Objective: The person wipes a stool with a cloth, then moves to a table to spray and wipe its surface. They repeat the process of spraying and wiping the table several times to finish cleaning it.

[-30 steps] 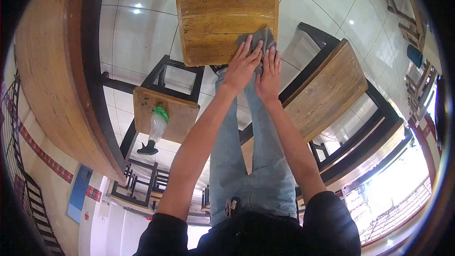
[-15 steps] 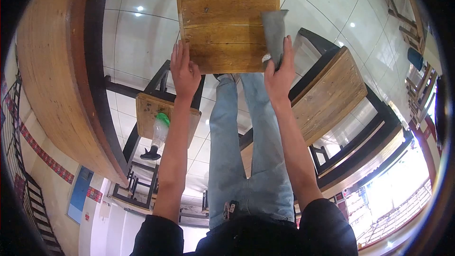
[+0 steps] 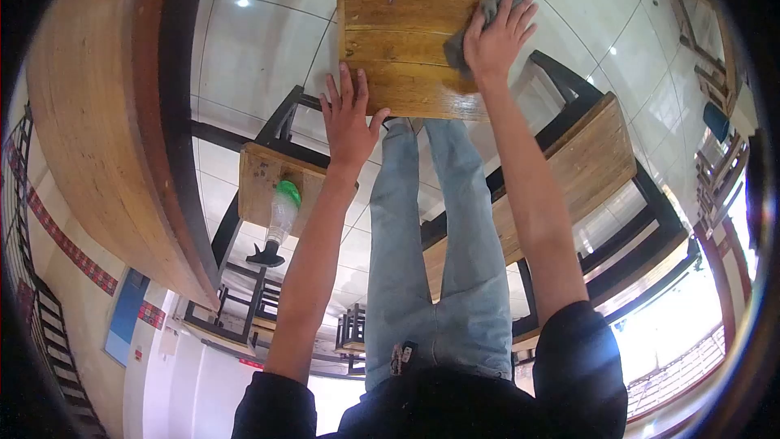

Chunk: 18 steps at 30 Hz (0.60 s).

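Pressing a grey cloth (image 3: 479,20) flat against the wooden seat (image 3: 398,32), the right hand (image 3: 497,36) is lying with fingers spread near the seat's far right corner, while the left hand (image 3: 351,126) is hovering open-fingered at its near edge, holding nothing.

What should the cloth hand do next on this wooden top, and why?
Probably sweep the grey cloth leftward across the wooden top. The right hand presses it flat near the far right corner, and the boards to its left lie uncovered. The left hand rests spread at the near edge, placed to steady the top.
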### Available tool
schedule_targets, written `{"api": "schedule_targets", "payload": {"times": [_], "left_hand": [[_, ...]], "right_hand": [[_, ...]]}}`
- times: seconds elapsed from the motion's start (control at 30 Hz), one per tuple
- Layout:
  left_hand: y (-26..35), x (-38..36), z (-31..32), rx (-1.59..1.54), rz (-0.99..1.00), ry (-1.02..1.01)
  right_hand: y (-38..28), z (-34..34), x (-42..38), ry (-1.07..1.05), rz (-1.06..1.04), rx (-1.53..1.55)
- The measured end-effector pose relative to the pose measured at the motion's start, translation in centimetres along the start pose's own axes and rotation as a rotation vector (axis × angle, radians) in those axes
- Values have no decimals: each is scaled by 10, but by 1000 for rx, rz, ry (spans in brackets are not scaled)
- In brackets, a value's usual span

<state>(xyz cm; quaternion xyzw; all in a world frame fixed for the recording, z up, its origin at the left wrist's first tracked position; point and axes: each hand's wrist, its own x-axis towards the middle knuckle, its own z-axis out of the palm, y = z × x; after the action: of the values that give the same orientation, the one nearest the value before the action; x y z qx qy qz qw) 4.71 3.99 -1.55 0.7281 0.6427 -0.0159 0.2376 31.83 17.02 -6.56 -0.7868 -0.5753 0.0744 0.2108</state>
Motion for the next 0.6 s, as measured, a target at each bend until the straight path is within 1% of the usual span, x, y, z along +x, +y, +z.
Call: {"api": "schedule_targets", "payload": {"times": [0.07,0.13,0.17,0.23,0.27,0.3,0.33,0.37,0.4,0.43,0.47,0.5,0.53,0.57,0.6], "left_hand": [[0,-1,-1,-2,3,-8],[1,0,0,-4,-16,-33],[1,1,-1,-9,-15,-29],[-1,0,-4,-42,3,3],[-6,1,-4,-41,-7,7],[-13,1,-5,-133,47,42],[-19,-2,-5,-223,101,75],[-22,-6,-5,-223,92,73],[-24,-9,-4,-237,44,111],[-24,-12,-3,-252,-3,147],[-23,-14,-2,-254,-7,145],[-22,-14,0,-220,-73,151],[-21,-15,1,-186,-137,157],[-21,-15,1,-186,-140,159],[-21,-14,-3,-198,-145,114]], "right_hand": [[-16,18,26,18,-54,-11],[-37,29,39,60,-134,3],[-48,31,41,63,-138,-1],[-77,34,47,-141,-211,-94],[-90,33,46,-165,-280,-4],[-101,36,46,-171,-287,2],[-111,38,45,-236,-357,44],[-119,40,43,-300,-426,84],[-128,43,42,-283,-478,74],[-131,40,39,-288,-479,73],[-133,37,36,-335,-550,157],[-134,37,32,-381,-623,243],[-133,39,25,-385,-625,243],[-132,41,14,-415,-751,188],[-129,45,4,-443,-877,131]]}}
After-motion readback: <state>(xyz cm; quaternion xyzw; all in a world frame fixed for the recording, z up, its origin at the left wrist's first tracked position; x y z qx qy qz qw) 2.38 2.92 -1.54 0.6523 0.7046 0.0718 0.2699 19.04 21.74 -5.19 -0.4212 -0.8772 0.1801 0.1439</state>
